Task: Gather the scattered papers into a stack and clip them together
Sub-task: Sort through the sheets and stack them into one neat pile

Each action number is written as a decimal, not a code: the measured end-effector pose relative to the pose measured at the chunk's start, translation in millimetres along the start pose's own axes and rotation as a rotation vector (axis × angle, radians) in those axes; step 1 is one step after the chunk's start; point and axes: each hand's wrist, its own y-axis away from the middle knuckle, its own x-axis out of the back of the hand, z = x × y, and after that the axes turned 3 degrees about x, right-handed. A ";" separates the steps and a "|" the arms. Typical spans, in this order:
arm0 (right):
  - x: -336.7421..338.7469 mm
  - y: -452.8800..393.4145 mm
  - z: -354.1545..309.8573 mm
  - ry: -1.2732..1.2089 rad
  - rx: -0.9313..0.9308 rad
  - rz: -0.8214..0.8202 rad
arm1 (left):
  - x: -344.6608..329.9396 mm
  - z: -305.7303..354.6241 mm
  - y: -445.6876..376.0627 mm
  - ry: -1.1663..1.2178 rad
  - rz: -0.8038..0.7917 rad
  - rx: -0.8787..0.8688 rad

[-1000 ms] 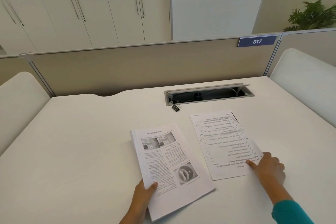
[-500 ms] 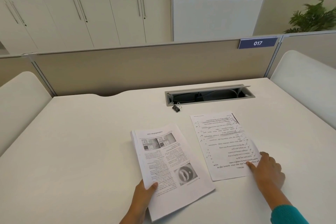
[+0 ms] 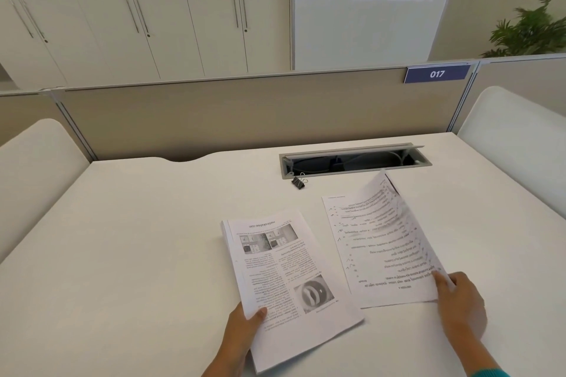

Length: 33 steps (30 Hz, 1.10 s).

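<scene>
My left hand [image 3: 242, 333] grips the near left corner of a stack of printed pages [image 3: 288, 281] with pictures on the top sheet, thumb on top. To its right lies a text sheet [image 3: 376, 248] on the white desk. My right hand [image 3: 459, 300] pinches that sheet's near right corner, and its right edge curls up off the desk, blurred. A small black binder clip [image 3: 298, 182] rests farther back, just in front of the cable slot.
An open grey cable slot [image 3: 355, 160] is set into the white desk [image 3: 137, 254] near the beige partition [image 3: 245, 113]. White rounded side panels [image 3: 514, 138] flank the desk on the right and left. A plant [image 3: 533, 30] stands behind the right partition.
My right hand has gone from pressing on the text sheet's corner to gripping it, and the sheet's right edge has lifted and curled. The left hand and its stack have stayed put.
</scene>
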 end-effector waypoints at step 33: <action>-9.6 42.0 -83.2 -0.934 -0.351 -0.414 | -0.3 -1.2 -2.5 -0.035 -0.005 -0.003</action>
